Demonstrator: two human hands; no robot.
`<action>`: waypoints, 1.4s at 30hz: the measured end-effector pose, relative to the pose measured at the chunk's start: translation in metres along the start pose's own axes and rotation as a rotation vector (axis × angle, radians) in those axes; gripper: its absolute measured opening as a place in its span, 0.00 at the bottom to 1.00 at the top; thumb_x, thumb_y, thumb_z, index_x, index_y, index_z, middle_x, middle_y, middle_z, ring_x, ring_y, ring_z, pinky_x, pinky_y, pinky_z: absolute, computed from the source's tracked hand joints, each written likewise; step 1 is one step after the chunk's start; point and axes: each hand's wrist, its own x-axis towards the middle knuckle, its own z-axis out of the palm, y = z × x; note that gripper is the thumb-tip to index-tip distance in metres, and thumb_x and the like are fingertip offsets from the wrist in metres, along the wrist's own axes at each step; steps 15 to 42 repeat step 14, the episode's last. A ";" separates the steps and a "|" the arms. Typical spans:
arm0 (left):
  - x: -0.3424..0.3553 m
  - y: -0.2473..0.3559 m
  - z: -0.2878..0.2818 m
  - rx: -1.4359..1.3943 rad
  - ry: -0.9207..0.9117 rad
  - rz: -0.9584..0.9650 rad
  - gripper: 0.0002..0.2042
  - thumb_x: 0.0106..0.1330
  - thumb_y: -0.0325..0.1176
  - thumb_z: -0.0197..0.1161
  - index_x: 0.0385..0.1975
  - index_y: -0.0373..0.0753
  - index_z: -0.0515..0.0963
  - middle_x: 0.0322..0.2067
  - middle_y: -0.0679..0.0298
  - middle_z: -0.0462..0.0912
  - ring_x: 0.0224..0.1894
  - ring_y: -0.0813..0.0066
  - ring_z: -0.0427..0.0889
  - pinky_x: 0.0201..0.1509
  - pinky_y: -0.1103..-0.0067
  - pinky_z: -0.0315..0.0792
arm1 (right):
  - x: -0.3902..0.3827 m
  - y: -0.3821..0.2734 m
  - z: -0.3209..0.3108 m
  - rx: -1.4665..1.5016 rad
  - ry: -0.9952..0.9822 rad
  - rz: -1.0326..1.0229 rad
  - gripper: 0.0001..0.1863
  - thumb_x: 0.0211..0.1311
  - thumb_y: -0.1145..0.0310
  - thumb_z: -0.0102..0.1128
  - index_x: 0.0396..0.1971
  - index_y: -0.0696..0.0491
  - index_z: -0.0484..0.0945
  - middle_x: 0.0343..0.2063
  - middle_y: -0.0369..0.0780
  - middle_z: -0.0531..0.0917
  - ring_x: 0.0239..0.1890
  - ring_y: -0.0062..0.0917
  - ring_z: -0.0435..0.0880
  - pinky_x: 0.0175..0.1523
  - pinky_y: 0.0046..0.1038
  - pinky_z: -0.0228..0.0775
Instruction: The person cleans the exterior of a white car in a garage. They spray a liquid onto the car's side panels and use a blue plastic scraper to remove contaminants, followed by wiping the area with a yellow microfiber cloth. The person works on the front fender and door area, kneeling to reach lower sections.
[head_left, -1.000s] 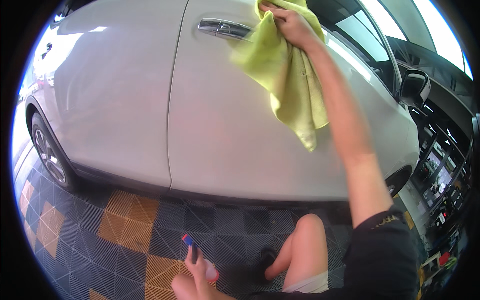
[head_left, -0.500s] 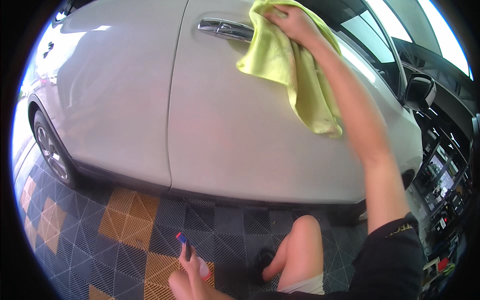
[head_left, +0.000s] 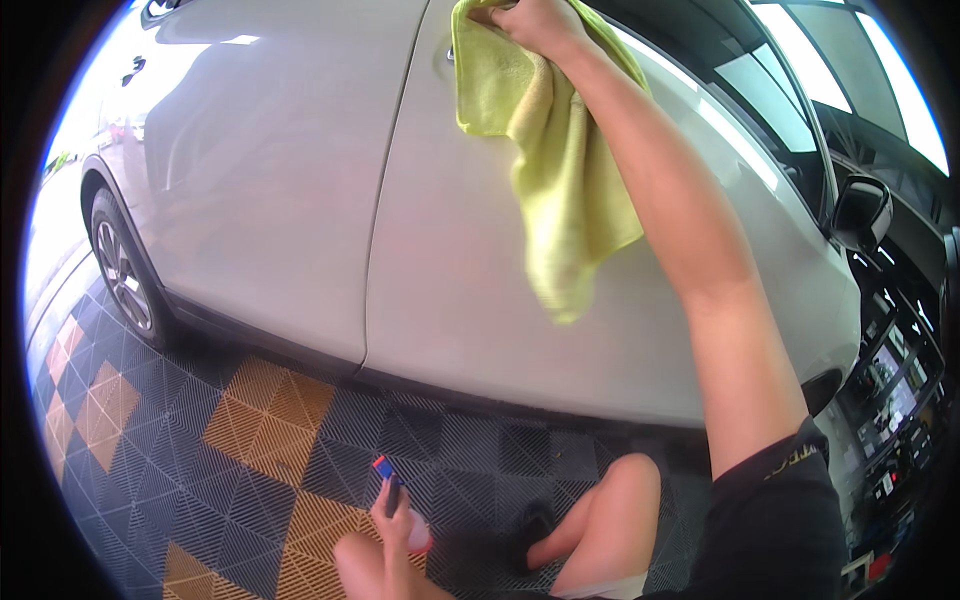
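My right hand [head_left: 540, 25] is closed on a yellow-green microfiber cloth [head_left: 560, 180] near the top of the pale car's front door [head_left: 450, 260]. The cloth drapes down the door in loose folds, and its lower end is blurred. It covers nearly all of the chrome door handle, leaving a small bit [head_left: 451, 54] visible at its left edge. Low down, beside my bent knee, my left hand [head_left: 394, 522] grips a spray bottle [head_left: 419, 538] by its neck. The bottle has a dark trigger head with a blue and red nozzle, and my fingers partly hide its body.
A black side mirror [head_left: 862, 212] juts out at the right. The rear wheel [head_left: 122, 272] stands at the left, on a floor of grey and tan grid tiles [head_left: 270, 415]. My knees are bent close to the car's dark sill [head_left: 450, 395].
My right hand and the cloth have moved left, over the door handle that was mostly exposed before. The cloth's hanging end has swung left. My left hand still holds the spray bottle.
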 end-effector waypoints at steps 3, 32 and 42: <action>0.003 0.014 -0.013 -0.005 0.021 -0.015 0.14 0.71 0.23 0.65 0.54 0.25 0.83 0.39 0.70 0.81 0.34 0.87 0.72 0.38 0.85 0.69 | -0.016 0.004 0.004 0.141 -0.082 -0.127 0.31 0.63 0.49 0.76 0.62 0.47 0.82 0.54 0.45 0.89 0.46 0.38 0.91 0.50 0.39 0.80; 0.004 0.017 -0.027 0.014 0.127 0.088 0.19 0.71 0.23 0.66 0.60 0.25 0.81 0.54 0.56 0.88 0.54 0.78 0.82 0.60 0.84 0.71 | -0.101 0.025 -0.064 0.111 -0.019 0.160 0.29 0.61 0.44 0.76 0.51 0.53 0.88 0.43 0.41 0.93 0.42 0.31 0.91 0.52 0.33 0.79; 0.004 0.017 -0.027 0.014 0.127 0.088 0.19 0.71 0.23 0.66 0.60 0.25 0.81 0.54 0.56 0.88 0.54 0.78 0.82 0.60 0.84 0.71 | -0.101 0.025 -0.064 0.111 -0.019 0.160 0.29 0.61 0.44 0.76 0.51 0.53 0.88 0.43 0.41 0.93 0.42 0.31 0.91 0.52 0.33 0.79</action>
